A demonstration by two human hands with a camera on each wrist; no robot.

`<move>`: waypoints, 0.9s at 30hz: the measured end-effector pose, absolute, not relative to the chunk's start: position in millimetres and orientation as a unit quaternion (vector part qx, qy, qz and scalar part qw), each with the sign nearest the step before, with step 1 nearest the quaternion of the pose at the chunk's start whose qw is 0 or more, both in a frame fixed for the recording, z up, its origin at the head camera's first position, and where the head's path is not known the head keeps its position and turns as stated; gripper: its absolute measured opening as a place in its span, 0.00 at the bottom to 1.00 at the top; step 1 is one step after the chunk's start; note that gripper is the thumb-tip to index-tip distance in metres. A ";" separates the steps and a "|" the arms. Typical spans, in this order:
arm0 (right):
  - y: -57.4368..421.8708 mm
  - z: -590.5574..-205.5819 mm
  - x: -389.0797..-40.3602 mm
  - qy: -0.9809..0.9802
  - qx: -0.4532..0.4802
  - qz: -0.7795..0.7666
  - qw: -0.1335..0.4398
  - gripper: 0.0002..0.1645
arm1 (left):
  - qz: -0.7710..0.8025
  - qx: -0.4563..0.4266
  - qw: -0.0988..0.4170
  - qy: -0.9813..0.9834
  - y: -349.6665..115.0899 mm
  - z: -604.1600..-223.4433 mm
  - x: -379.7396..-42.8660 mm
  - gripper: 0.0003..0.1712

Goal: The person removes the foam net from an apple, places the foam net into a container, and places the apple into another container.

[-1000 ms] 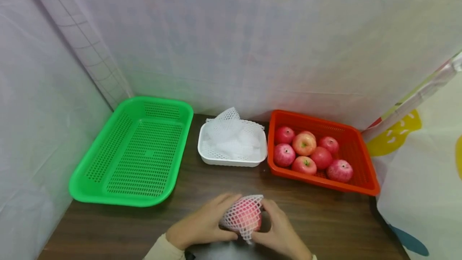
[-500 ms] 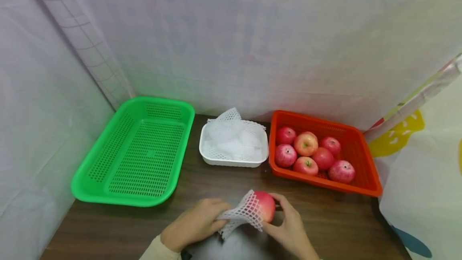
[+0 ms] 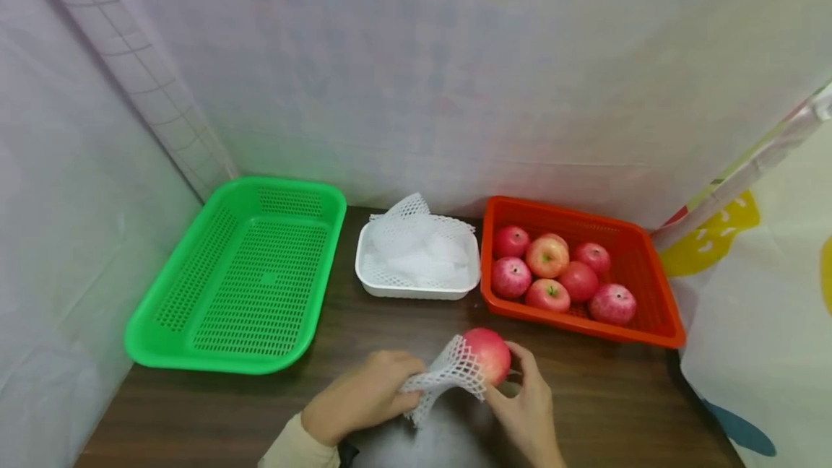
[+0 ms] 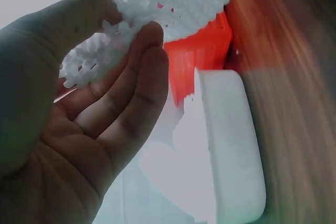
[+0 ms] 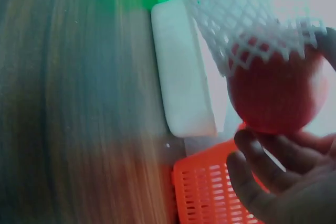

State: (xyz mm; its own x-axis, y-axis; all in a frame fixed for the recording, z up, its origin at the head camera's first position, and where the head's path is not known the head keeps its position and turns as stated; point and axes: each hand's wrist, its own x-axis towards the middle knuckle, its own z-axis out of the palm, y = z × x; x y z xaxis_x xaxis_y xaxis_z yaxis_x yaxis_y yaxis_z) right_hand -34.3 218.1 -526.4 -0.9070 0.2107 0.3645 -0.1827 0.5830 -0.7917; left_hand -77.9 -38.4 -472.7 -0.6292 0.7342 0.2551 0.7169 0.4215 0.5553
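Note:
A red apple (image 3: 489, 357) is held at the front of the table by my right hand (image 3: 529, 406), its fingers and thumb curled about the apple's right side. A white foam net sleeve (image 3: 448, 374) covers part of the apple's left side. My left hand (image 3: 367, 396) pinches the other end of that sleeve between thumb and fingers, as the left wrist view shows with the bunched foam net (image 4: 128, 27). In the right wrist view the sleeve's open edge lies over part of the apple (image 5: 278, 95), and the rest of the fruit is bare.
A white tray (image 3: 416, 293) with several foam nets stands at the back middle. To its right is a red basket (image 3: 650, 309) holding several apples (image 3: 548, 257). A green basket (image 3: 266, 276) with nothing in it sits on the left. White cloth walls (image 3: 416, 92) surround the table.
The foam net covered most of the apple between both hands; now my left hand pulls its end leftward and the apple shows bare on the right. Right hand and apple have shifted right and up.

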 end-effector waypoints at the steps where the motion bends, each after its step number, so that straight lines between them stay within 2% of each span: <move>1: 219.1 -526.0 -34.1 -0.863 -0.004 0.460 0.211 0.40 | 0.324 0.430 0.011 0.843 -40.6 -472.9 -79.4 0.06; 4: 227.4 -522.8 -34.2 -0.854 -0.011 0.474 0.213 0.39 | 0.317 0.431 0.008 0.845 -49.2 -471.7 -84.0 0.07; 9: 260.5 -513.4 -33.2 -0.819 -0.090 0.491 0.283 0.39 | 0.306 0.404 0.014 0.862 -69.3 -462.4 -88.7 0.08; 11: 272.5 -509.6 -32.2 -0.816 -0.111 0.483 0.297 0.39 | 0.300 0.388 -0.011 0.871 -75.3 -454.3 -93.6 0.09; 13: 279.5 -507.6 -31.2 -0.819 -0.114 0.480 0.293 0.40 | 0.286 0.383 -0.062 0.876 -78.3 -441.4 -103.2 0.11; 18: 277.6 -510.7 -28.9 -0.824 -0.113 0.489 0.262 0.39 | 0.246 0.392 -0.183 0.867 -78.6 -391.3 -143.2 0.15; 23: 270.0 -514.8 -27.8 -0.827 -0.102 0.497 0.241 0.39 | 0.215 0.381 -0.202 0.876 -70.9 -352.2 -197.0 0.15; 27: 268.9 -514.1 -25.9 -0.833 -0.095 0.494 0.230 0.40 | 0.185 0.379 -0.201 0.884 -58.2 -357.0 -240.5 0.15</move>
